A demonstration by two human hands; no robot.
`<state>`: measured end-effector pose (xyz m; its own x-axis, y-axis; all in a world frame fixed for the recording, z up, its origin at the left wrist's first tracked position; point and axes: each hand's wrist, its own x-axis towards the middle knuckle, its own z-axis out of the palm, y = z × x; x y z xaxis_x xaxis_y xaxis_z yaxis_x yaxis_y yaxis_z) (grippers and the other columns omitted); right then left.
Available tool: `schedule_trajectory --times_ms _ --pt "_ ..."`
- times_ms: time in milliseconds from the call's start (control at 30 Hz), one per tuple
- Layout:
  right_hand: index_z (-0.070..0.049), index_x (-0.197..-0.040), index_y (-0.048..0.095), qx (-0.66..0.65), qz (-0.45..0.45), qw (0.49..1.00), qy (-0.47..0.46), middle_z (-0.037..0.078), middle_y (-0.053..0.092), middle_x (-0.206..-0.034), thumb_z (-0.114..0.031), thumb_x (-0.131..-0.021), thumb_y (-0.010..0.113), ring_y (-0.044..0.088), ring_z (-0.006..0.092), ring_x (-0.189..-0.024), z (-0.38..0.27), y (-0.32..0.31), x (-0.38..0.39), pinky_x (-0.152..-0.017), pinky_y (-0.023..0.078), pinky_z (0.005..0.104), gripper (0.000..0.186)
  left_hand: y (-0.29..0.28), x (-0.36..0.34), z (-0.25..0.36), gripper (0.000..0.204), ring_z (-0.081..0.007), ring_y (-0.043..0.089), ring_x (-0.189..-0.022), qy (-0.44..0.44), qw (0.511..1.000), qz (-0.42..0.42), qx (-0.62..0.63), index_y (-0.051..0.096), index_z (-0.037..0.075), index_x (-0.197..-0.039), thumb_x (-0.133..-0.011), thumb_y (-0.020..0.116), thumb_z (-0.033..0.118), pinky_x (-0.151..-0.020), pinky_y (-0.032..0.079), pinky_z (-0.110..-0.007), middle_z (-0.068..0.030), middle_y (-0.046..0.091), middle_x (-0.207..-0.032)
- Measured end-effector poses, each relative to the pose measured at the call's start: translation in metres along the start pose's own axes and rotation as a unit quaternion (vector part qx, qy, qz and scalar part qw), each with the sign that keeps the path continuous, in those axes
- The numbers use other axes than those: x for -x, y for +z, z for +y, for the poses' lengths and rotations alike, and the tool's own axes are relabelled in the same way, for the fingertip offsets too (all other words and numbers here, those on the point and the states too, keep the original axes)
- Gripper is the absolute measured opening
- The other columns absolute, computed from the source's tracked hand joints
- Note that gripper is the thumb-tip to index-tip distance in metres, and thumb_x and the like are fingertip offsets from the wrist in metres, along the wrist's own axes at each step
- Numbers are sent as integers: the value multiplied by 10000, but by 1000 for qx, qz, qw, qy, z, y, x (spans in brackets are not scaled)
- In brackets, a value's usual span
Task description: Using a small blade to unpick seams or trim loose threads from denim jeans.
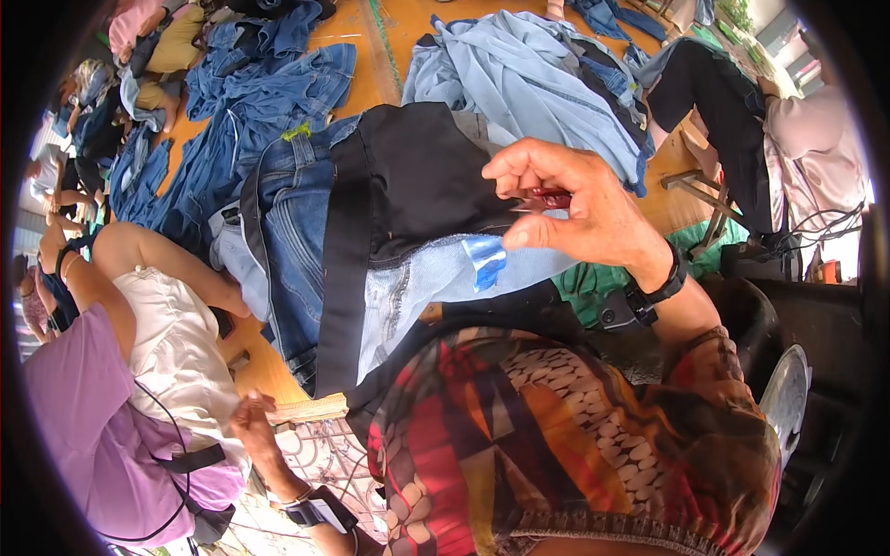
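Observation:
My right hand (565,199) is curled round a small red-handled tool (547,197), held over a layered denim garment (297,232) on the wooden table. The garment has a black panel (408,176), a pale blue strip, and a shiny blue patch (486,263) just under my right thumb. A green thread tuft (297,131) sits at its upper waistband. My left hand (255,422) is low at the left by the table's edge, off the garment, with fingers curled; I cannot make out whether anything is in them.
Piles of dark jeans (241,93) and light blue denim (501,83) lie on the table (362,37). A person in white shorts and purple (83,398) sits close at my left, others beyond. At the right are another person (807,148), cables and a green cloth (589,287).

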<state>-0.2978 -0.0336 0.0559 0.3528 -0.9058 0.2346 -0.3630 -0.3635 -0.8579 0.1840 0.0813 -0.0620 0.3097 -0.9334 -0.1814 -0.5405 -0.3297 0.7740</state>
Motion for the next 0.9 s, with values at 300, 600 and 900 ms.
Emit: schedule_trajectory --times_ms 300,600,900 --pt "-62 -1076 606 77 7 992 -103 75 582 -1032 -295 -590 848 505 123 -693 7 19 24 -571 495 254 591 60 42 75 380 -306 532 -1047 132 974 184 27 567 20 -1112 -835 644 268 -916 400 -395 -156 566 -1164" --pt "-66 -1001 598 106 254 961 39 34 569 -904 67 -692 656 501 119 -666 33 8 64 -580 422 238 341 136 11 214 491 -324 488 -1150 484 870 -39 -84 578 13 -1110 -696 737 224 -987 363 -420 -145 575 -1165" --pt "-56 -1003 613 43 267 963 19 41 574 -917 45 -704 672 542 162 -766 60 20 65 -646 462 261 322 162 -12 221 316 -265 568 -1037 497 858 -73 -110 617 31 -1009 -697 659 1 -891 380 -370 -97 632 -1058"
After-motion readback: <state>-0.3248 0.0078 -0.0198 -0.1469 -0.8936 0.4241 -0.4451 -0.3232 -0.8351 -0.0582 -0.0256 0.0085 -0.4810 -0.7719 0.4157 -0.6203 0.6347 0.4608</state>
